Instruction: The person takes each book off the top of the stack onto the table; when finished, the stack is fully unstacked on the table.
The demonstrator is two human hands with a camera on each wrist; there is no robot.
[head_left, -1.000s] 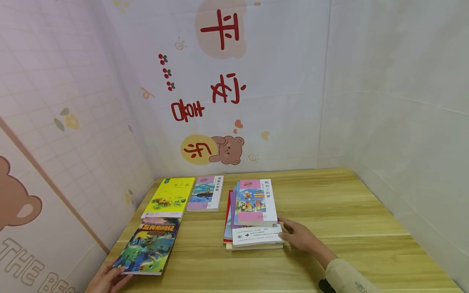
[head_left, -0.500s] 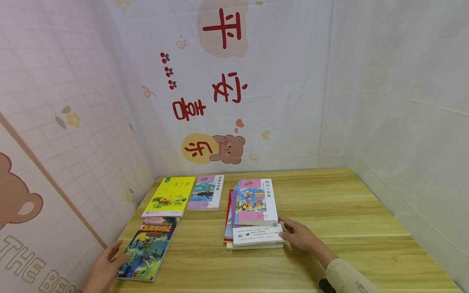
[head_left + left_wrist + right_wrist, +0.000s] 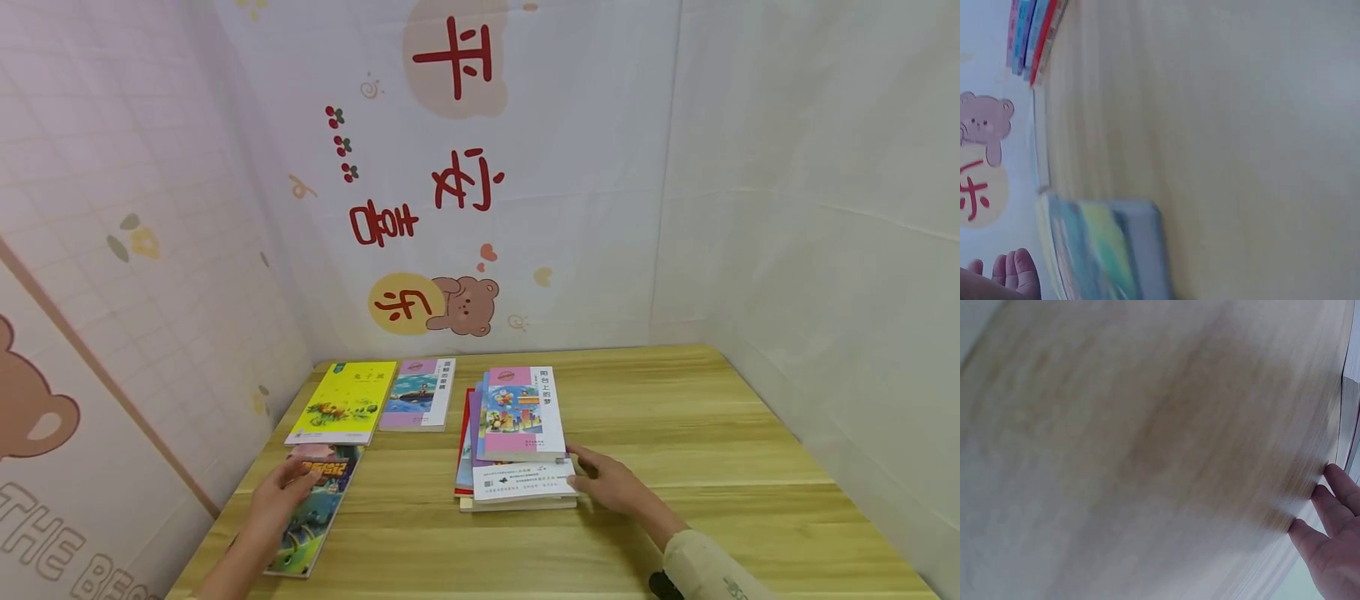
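Note:
In the head view my left hand (image 3: 273, 508) is over the left side of a comic book (image 3: 324, 517) with a colourful cover, hiding part of its title. Loosely bent fingers (image 3: 1024, 272) show beside the blurred books in the left wrist view; whether they touch the cover I cannot tell. My right hand (image 3: 617, 486) rests against the right side of a book stack, fingertips along the page edges. On that stack a pink-and-white book (image 3: 521, 412) lies uppermost, above a white back cover (image 3: 525, 483). Relaxed, spread fingers (image 3: 1335, 515) appear in the right wrist view.
Beyond the comic lies a yellow book (image 3: 341, 404), with a pink book with a sea picture (image 3: 416, 396) to its right. They lie on a wooden table (image 3: 675, 400). Printed cloth walls (image 3: 585, 192) close off the back and both sides.
My left hand leaves the comic's near left corner and moves forward over its left side. The comic's near edge shifts slightly toward me. My right hand stays at the stack.

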